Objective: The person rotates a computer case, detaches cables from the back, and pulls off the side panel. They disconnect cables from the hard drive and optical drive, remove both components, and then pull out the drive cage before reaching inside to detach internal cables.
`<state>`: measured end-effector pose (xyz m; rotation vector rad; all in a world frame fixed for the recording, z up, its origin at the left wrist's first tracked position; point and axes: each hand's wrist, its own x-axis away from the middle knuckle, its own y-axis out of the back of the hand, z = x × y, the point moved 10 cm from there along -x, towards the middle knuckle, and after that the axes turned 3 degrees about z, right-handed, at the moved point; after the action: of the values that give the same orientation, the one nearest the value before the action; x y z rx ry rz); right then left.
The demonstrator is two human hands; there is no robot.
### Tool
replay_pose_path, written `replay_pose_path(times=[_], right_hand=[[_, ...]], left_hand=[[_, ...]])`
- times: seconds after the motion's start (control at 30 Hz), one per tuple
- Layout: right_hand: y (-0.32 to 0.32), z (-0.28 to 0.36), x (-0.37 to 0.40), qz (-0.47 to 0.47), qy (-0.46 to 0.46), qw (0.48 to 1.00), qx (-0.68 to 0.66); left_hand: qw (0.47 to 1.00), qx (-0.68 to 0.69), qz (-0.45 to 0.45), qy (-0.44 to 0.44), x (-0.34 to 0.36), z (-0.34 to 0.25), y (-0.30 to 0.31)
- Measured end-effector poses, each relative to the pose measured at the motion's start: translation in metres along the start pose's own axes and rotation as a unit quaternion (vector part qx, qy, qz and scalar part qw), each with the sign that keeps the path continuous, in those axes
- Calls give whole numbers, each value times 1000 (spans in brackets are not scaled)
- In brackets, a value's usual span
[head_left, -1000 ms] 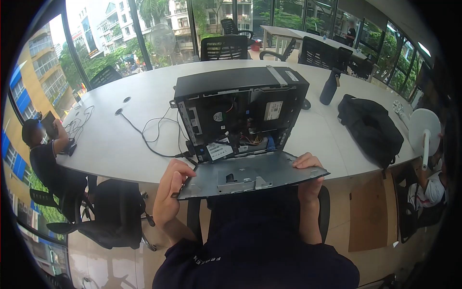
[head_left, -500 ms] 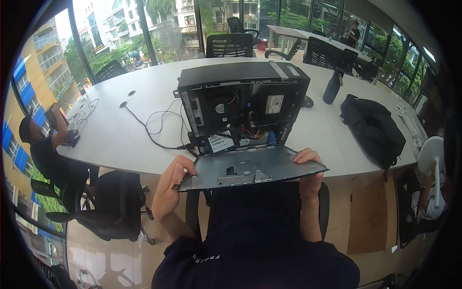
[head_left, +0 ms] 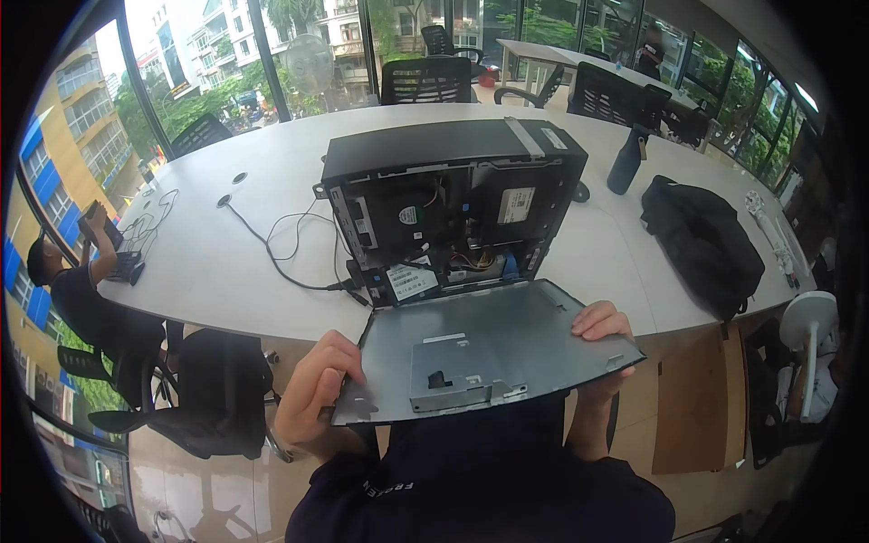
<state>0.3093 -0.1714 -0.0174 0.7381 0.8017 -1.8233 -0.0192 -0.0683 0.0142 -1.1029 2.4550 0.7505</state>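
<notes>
Head view — both hands [head_left: 462, 355] closed around opposite edges of a metal panel [head_left: 480, 348].

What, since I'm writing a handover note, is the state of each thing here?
Computer case: standing, open, insides showing.
Side panel: clear of the opening, held at both ends.
Left hand: closed on panel's left end.
Right hand: closed on panel's right end.
Cable: runs to case; plug seating unclear.
Bottle: upright.
Backpack: lying down.

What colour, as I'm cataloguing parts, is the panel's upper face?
The panel looks grey, clearest in the head view.
</notes>
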Motion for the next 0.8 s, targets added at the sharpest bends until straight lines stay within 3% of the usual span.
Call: replay_pose_path(times=[0.17,0.27,0.57,0.67,0.77,0.8], right_hand=[[20,30,1,-11,29,998,61],[36,55,2,-45,74,994,71],[97,71,4,-54,76,990,108],[127,94,9,-68,126,981,129],[137,104,7,-37,136,978,154],[142,101,5,-34,134,979,152]], left_hand=[[996,41,73,8,-3,4,-22],[981,38,191,2,-9,-6,-55],[965,94,245,-26,-28,8,-122],[939,178,289,-58,-37,12,-156],[930,239,267,-81,-51,20,-181],[904,320,273,-71,-53,27,-192]])
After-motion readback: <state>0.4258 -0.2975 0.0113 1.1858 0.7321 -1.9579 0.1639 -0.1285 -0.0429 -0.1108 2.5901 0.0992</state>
